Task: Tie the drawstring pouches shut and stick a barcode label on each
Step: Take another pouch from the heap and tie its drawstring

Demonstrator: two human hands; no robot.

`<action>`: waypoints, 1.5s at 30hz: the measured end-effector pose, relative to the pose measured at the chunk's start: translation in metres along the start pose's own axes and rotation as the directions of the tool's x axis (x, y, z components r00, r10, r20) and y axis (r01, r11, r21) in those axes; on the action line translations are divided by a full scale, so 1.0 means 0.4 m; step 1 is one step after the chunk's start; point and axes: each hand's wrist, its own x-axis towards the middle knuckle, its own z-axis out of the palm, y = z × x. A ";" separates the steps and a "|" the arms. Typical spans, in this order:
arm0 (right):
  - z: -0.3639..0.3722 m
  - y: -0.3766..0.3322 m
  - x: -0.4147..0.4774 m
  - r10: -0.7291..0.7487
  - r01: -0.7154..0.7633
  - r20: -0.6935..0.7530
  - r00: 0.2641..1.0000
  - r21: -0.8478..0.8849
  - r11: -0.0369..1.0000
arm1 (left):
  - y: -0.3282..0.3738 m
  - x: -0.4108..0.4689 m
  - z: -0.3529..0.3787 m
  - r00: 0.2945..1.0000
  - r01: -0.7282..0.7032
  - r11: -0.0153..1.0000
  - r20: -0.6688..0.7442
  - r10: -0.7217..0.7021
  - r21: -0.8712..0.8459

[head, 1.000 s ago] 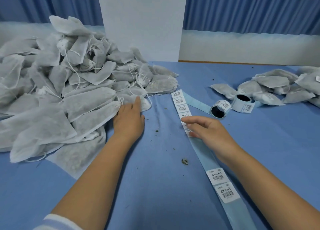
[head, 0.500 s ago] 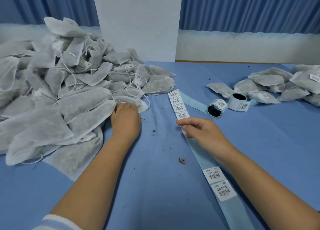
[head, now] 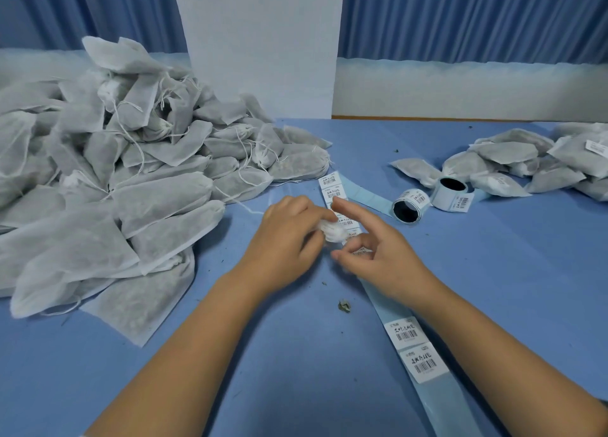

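Left hand (head: 286, 239): fingers curled, gripping bunched neck of white pouch (head: 330, 232) at fingertips. Right hand (head: 385, 259) just beside it: index straight, thumb and other fingers curled together; blurred, cannot tell whether pinching anything. Label strip (head: 408, 334) passes under right hand. Pouch pile (head: 131, 190) left of left hand.

You face blue pleated curtain (head: 460, 15) beyond table's far edge; white pillar (head: 260, 41) centre; pale ledge (head: 460, 87) beneath; table (head: 296, 354) blue-covered.

blue cloth (head: 493, 272) beneath the grip; crumb (head: 344, 306) just nearer; white panel (head: 260, 48), blue curtains (head: 460, 15) well beyond.
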 end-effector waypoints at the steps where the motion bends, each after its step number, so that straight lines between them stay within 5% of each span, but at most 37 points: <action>1: 0.002 0.001 0.000 -0.001 0.000 0.025 1.000 0.040 0.999 | 0.007 -0.001 -0.001 1.000 -0.020 0.999 0.008 0.020 -0.051; 9: -0.001 -0.005 0.004 0.155 -0.145 -0.012 0.988 0.286 0.947 | 0.023 -0.008 0.000 0.999 0.048 0.973 -0.004 -0.050 -0.225; 18: -0.020 -0.016 0.008 0.203 -0.181 -0.094 0.975 0.199 0.963 | 0.011 -0.004 -0.020 0.994 0.111 0.983 -0.004 -0.113 -0.143; 22: -0.031 -0.019 0.008 0.143 -0.122 -0.137 0.980 0.151 0.981 | -0.014 -0.006 -0.038 0.973 0.182 0.983 0.142 -0.181 0.005; 26: -0.027 -0.024 -0.002 0.019 -0.010 -0.121 0.992 0.073 0.997 | 0.019 -0.007 -0.025 0.964 0.164 0.972 0.236 -0.123 -0.166; 32: -0.032 -0.033 -0.002 -0.076 0.087 -0.253 0.964 0.033 0.996 | 0.035 -0.005 -0.013 0.946 0.305 0.833 0.246 -0.210 -0.462; 37: -0.033 -0.044 -0.009 -0.126 0.168 -0.338 0.933 0.098 0.981 | 0.047 0.006 -0.040 0.934 0.354 0.540 0.266 -0.237 -0.763; 39: -0.017 -0.038 -0.011 -0.119 0.147 -0.291 0.949 0.079 0.986 | 0.051 0.008 -0.037 0.943 0.316 0.502 0.206 -0.262 -0.805; 42: 0.007 -0.019 -0.013 -0.096 0.096 -0.185 0.978 -0.009 0.995 | 0.054 0.011 -0.027 0.930 0.304 0.513 0.133 -0.343 -0.803; 45: 0.005 -0.012 -0.011 -0.189 0.153 -0.140 0.972 -0.236 0.960 | 0.042 0.004 -0.023 0.955 0.256 0.766 0.034 -0.293 -0.590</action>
